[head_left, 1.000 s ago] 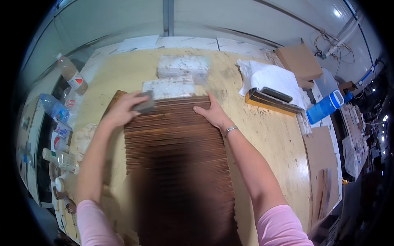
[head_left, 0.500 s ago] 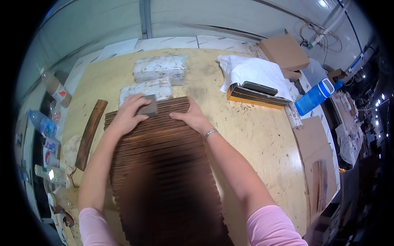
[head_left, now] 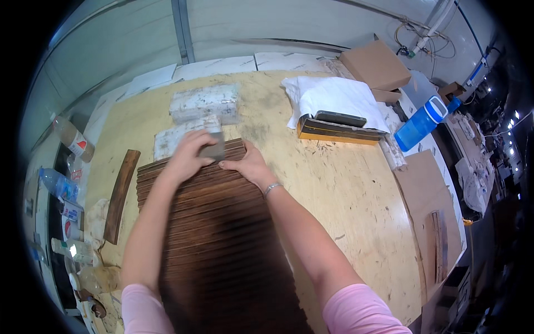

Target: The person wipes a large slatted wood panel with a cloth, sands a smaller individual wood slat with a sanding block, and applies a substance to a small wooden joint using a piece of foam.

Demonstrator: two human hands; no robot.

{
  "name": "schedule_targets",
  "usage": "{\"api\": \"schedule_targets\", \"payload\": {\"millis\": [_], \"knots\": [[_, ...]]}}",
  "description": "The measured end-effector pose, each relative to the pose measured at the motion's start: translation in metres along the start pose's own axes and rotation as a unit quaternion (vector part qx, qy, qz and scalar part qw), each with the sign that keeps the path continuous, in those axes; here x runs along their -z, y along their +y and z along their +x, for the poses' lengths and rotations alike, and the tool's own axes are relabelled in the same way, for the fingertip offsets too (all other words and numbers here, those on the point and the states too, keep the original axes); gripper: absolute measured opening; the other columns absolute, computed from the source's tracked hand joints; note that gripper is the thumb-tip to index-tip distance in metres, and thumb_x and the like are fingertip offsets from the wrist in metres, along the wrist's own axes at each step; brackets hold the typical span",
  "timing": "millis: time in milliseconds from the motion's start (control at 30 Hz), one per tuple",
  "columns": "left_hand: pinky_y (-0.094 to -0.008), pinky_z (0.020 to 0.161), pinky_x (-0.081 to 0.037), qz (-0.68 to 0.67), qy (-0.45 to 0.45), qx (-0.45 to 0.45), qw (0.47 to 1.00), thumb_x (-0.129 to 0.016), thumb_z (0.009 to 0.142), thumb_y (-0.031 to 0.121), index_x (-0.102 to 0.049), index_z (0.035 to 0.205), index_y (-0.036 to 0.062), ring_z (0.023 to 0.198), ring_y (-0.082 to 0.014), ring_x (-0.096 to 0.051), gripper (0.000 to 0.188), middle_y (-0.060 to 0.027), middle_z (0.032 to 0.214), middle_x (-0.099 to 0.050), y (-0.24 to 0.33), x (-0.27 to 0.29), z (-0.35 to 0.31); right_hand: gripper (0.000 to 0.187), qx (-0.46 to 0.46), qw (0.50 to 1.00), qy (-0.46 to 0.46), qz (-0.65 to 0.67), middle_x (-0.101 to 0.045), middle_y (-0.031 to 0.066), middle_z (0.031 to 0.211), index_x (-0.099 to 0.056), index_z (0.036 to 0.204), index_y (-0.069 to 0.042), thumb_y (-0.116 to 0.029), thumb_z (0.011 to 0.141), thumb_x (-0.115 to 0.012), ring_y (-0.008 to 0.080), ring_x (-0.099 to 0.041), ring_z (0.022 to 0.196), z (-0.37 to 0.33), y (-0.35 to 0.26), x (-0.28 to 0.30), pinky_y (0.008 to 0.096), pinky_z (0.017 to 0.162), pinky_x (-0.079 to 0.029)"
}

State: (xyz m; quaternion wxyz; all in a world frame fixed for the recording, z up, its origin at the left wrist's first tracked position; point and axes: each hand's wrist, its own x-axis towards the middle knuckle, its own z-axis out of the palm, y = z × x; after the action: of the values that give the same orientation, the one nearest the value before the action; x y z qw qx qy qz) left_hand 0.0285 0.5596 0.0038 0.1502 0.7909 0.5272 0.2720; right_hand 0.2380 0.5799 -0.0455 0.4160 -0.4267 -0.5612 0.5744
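A broad row of dark brown wooden slats [head_left: 222, 203] lies packed side by side on the worktable, running from its middle toward me; the near part is blurred. My left hand [head_left: 190, 157] is closed around a grey sanding block [head_left: 216, 148], which rests on the farthest slats. Close to its right, my right hand [head_left: 250, 166] grips the far right corner of the slats, thumb on top and fingers over the outer edge. The fingertips behind that edge are hidden. A single curved brown wooden strip [head_left: 121, 195] lies apart on the left.
Two white wrapped bundles [head_left: 203, 104] sit beyond the slats. Farther right are a white cloth [head_left: 334, 96], a black-and-orange box [head_left: 339, 132] with a phone [head_left: 340, 118], a cardboard box [head_left: 375, 64] and a blue bottle [head_left: 421, 125]. Several plastic bottles [head_left: 60, 185] line the left edge.
My left hand has slid the sanding block rightward along the far slats, nearer my right hand. My right hand keeps its hold at the corner. The whole view has shifted slightly.
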Motion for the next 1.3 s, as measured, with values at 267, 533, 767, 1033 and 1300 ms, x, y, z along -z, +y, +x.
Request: {"api": "schedule_targets", "payload": {"millis": [267,533,767,1033,1300], "knots": [[-0.0432,0.106,-0.043,-0.022,-0.027,0.000,0.999,-0.084,0.062,-0.001,-0.067,0.110,0.0041,0.121,-0.0348,-0.054,0.051,-0.0126,0.126,-0.062,-0.011,0.016,0.003,0.078,0.004,0.999,0.033,-0.009,-0.070,0.0135,0.115,-0.054,0.128,0.005,-0.013,0.063,-0.092,0.0205,-0.067,0.104,0.010,0.014,-0.001,0.0312,0.092,-0.053],[-0.0416,0.112,-0.039,0.011,0.007,-0.007,1.000,-0.082,0.067,0.001,-0.068,0.116,0.0072,0.131,-0.0377,-0.047,0.051,-0.0162,0.139,-0.056,0.031,-0.025,0.035,0.077,0.000,1.000,-0.007,0.016,-0.072,0.0125,0.111,-0.055,0.127,0.004,-0.014,0.062,-0.093,0.0201,-0.068,0.102,0.007,0.007,-0.013,0.0313,0.092,-0.053],[-0.0475,0.109,-0.038,0.109,0.081,0.013,0.991,-0.085,0.062,0.005,-0.069,0.111,0.0092,0.124,-0.0387,-0.050,0.051,-0.0140,0.129,-0.061,0.015,-0.001,0.006,0.083,-0.006,1.000,-0.002,-0.027,-0.068,0.0159,0.121,-0.051,0.135,0.008,-0.018,0.067,-0.092,0.0221,-0.065,0.109,0.003,0.003,-0.002,0.0324,0.096,-0.051],[-0.0478,0.108,-0.039,0.098,0.103,0.047,0.989,-0.086,0.064,0.009,-0.072,0.115,0.0132,0.125,-0.0402,-0.049,0.053,-0.0163,0.134,-0.059,0.009,-0.019,0.007,0.082,-0.011,0.999,0.000,-0.036,-0.068,0.0157,0.121,-0.051,0.134,0.009,-0.018,0.068,-0.091,0.0222,-0.065,0.109,0.001,-0.005,-0.001,0.0318,0.096,-0.051],[-0.0505,0.106,-0.037,0.151,0.134,0.005,0.979,-0.084,0.066,0.012,-0.073,0.117,0.0146,0.124,-0.0401,-0.049,0.052,-0.0168,0.137,-0.057,0.027,-0.035,0.011,0.084,0.002,0.998,0.001,-0.055,-0.072,0.0186,0.112,-0.051,0.131,0.012,-0.019,0.065,-0.092,0.0203,-0.068,0.103,0.006,0.005,-0.008,0.0303,0.091,-0.053]]}}
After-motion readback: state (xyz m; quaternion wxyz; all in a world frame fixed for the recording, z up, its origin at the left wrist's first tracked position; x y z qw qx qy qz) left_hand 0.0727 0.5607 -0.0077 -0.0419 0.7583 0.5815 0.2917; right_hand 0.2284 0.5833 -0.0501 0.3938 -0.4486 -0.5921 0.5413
